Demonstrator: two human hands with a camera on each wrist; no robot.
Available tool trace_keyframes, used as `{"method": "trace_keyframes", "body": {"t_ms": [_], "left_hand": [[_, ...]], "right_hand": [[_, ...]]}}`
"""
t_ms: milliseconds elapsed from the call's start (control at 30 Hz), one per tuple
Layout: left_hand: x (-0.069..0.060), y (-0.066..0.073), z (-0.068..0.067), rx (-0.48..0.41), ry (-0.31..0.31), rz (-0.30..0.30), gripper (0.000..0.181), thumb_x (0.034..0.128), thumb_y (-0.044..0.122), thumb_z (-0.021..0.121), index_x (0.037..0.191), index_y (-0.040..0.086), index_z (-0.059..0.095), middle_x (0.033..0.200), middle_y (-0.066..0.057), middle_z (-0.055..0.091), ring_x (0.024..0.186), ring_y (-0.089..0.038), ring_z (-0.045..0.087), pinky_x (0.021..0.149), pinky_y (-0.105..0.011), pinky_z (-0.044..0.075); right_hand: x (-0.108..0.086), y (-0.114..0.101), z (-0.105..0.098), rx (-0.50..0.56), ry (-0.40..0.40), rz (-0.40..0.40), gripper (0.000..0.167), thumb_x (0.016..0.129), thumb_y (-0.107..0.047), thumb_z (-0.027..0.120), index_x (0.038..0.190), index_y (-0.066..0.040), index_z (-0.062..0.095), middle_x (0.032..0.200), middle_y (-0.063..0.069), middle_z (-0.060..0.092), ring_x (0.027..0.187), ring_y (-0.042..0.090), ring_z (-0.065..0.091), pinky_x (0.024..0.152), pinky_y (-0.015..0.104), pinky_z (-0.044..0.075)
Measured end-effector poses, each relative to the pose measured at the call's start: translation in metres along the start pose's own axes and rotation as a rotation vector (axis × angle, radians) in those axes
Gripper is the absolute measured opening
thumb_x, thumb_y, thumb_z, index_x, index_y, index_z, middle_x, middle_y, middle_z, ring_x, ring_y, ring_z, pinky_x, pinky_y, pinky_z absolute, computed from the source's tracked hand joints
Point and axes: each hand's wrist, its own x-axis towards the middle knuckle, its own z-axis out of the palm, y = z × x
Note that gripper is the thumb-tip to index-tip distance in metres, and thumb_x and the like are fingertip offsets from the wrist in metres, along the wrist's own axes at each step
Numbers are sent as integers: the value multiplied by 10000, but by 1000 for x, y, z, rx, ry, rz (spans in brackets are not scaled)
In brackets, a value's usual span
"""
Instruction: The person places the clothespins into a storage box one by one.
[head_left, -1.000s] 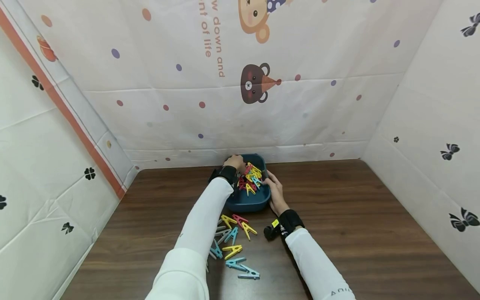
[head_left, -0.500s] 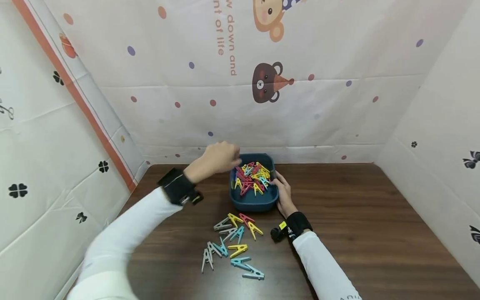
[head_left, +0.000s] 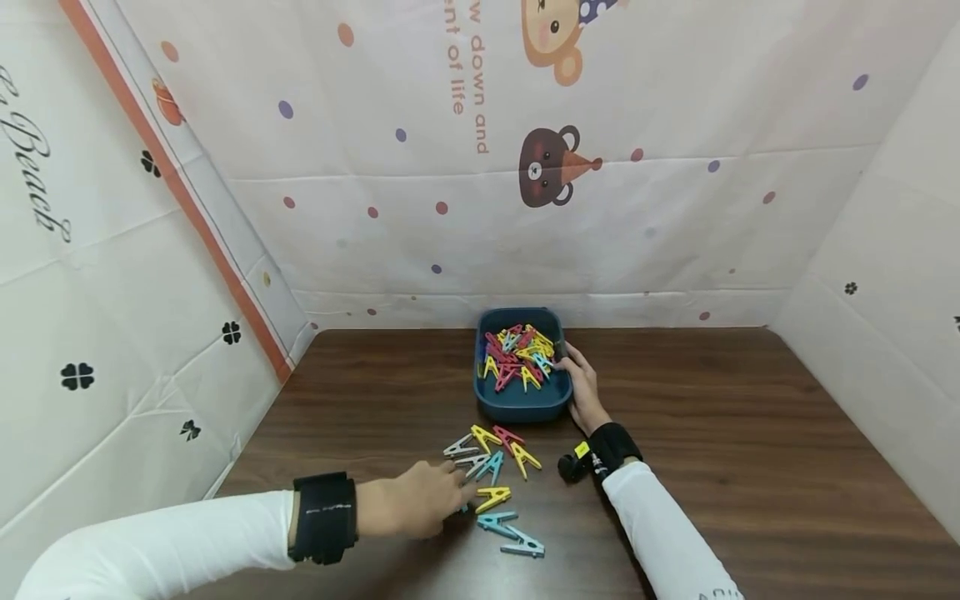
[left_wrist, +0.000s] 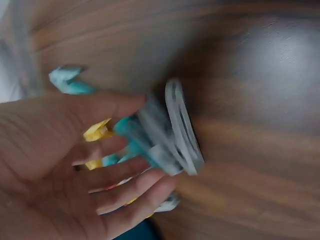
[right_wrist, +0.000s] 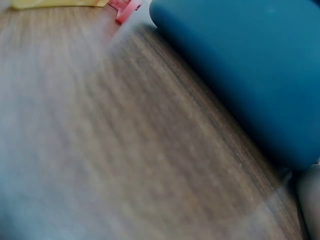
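My left hand (head_left: 422, 498) is low over the loose clothespins on the table. In the left wrist view its thumb and fingers are spread apart beside a grey clothespin (left_wrist: 182, 130), with blurred grey and blue ones partly behind the fingertips. At the back, my right hand (head_left: 585, 390) holds the right side of a dark blue plastic box (head_left: 523, 410), thumb over the rim. Inside lies a heap of red, yellow and blue clothespins (head_left: 517, 357). The right wrist view shows mainly the box's outer wall (right_wrist: 240, 65) and bare wood.
Between the left hand and the box lie yellow (head_left: 524, 458), red (head_left: 507, 437), and grey clothespins (head_left: 461, 447). Light blue clothespins (head_left: 522, 545) are nearer the front. A patterned white cloth wall (head_left: 375, 250) rises behind the brown wooden table (head_left: 697, 433).
My left hand has come out of the box, swung left, and moved down to the clothespins near the front. The right hand stays on the box. The head view has shifted left.
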Motion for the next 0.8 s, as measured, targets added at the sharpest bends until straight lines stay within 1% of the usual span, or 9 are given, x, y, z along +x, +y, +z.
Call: {"method": "trace_keyframes", "body": {"t_ms": [100, 200, 333, 400, 467, 533, 600, 700, 800], "left_hand": [[1, -1, 11, 35, 70, 17, 461, 900, 224, 772, 1323, 238, 591, 1160, 28, 676, 1006, -112, 624, 632, -234, 531], [2, -6, 14, -4, 107, 28, 477, 876, 218, 805, 1315, 234, 621, 1130, 29, 689, 993, -111, 629, 641, -236, 533], [1, -15, 14, -166, 99, 39, 462, 855, 288, 839, 1279, 226, 666, 1130, 36, 706, 1009, -105, 642, 703, -256, 552], [1, -18, 15, -270, 102, 38, 392, 872, 273, 823, 1238, 220, 696, 1118, 45, 721, 992, -85, 653, 708, -251, 553], [3, -21, 16, -329, 127, 42, 287, 895, 232, 800, 1171, 206, 726, 1060, 52, 738, 934, -58, 660, 680, -233, 542], [6, -23, 16, -333, 171, 46, 176, 904, 160, 781, 1073, 189, 742, 951, 58, 741, 833, -27, 647, 620, -205, 509], [9, -24, 16, -301, 213, 50, 108, 900, 97, 769, 966, 174, 731, 832, 61, 718, 723, -1, 601, 560, -183, 453], [11, -28, 13, -271, 242, 50, 157, 888, 3, 733, 840, 146, 689, 715, 59, 647, 625, 9, 492, 519, -173, 376], [11, -37, 2, -330, 233, 49, 234, 852, -103, 662, 785, 119, 687, 694, 47, 640, 594, 3, 469, 523, -156, 384]], "right_hand": [[1, -1, -1, 5, 6, -8, 617, 1008, -66, 481, 1602, -177, 353, 1600, 143, 381, 1372, 239, 450, 912, 207, 516], [1, 0, -1, 0, 6, -15, 625, 1007, -67, 475, 1608, -170, 338, 1609, 144, 373, 1381, 250, 444, 910, 206, 516], [0, 2, 0, -14, 4, -5, 625, 1016, -72, 464, 1616, -174, 324, 1623, 135, 356, 1399, 251, 429, 922, 203, 503], [0, 4, 0, -19, 9, -2, 619, 1017, -73, 464, 1612, -183, 334, 1617, 133, 361, 1397, 248, 429, 927, 208, 498], [0, 4, 0, -22, 18, -3, 616, 1013, -78, 469, 1606, -191, 348, 1611, 131, 368, 1392, 250, 430, 928, 211, 494], [0, 4, 0, -25, 22, -9, 617, 1007, -79, 477, 1601, -196, 358, 1604, 133, 377, 1388, 256, 434, 922, 214, 493], [1, 3, 0, -30, 25, -13, 617, 1007, -84, 482, 1601, -197, 358, 1605, 134, 376, 1387, 259, 435, 919, 214, 494], [1, 2, 1, -29, 29, -15, 615, 1007, -86, 489, 1598, -195, 364, 1607, 137, 376, 1379, 259, 444, 902, 208, 500], [2, 3, 1, -21, 32, -17, 615, 1002, -83, 492, 1596, -186, 370, 1606, 143, 380, 1370, 255, 450, 886, 194, 506]]}}
